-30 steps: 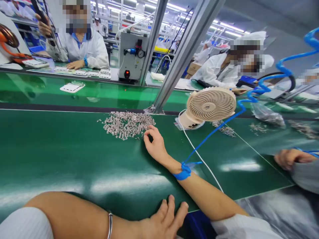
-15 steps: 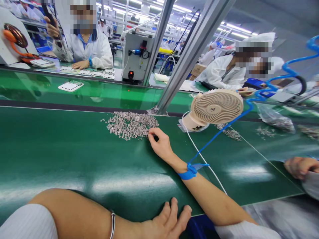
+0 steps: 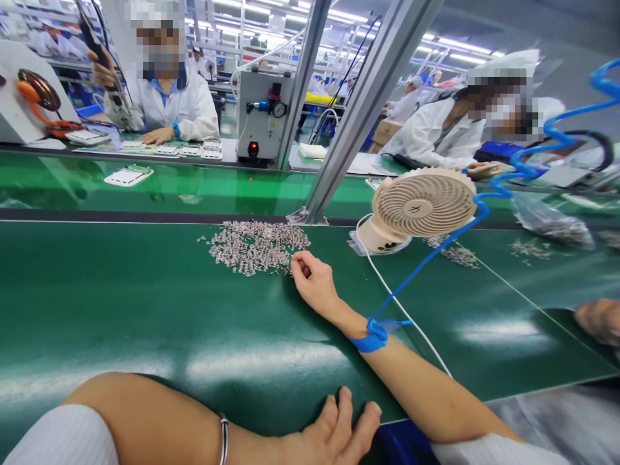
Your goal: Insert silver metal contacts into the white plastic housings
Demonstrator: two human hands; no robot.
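A heap of small silvery metal parts (image 3: 254, 245) lies spread on the green tabletop (image 3: 121, 303). My right hand (image 3: 314, 283) is at the heap's right edge, its thumb and fingers pinched together. What sits between those fingertips, if anything, is too small to make out. Around the right wrist is a blue strap (image 3: 371, 337) tied to a coiled blue cord (image 3: 426, 258). My left hand (image 3: 334, 429) rests near the table's front edge with its fingers spread, holding nothing. A silver bracelet (image 3: 223, 439) circles that wrist.
A beige fan (image 3: 419, 205) with a white cable (image 3: 392, 290) stands right of the heap. Behind runs a green conveyor carrying a white-framed board (image 3: 129, 175). A metal post (image 3: 356, 110) rises at the table's back edge. A co-worker's hand (image 3: 600, 321) is at far right.
The view has shifted slightly. On the conveyor, the white-framed board has moved a little to the left. My right hand stays pinched at the heap's edge, and my left hand stays spread.
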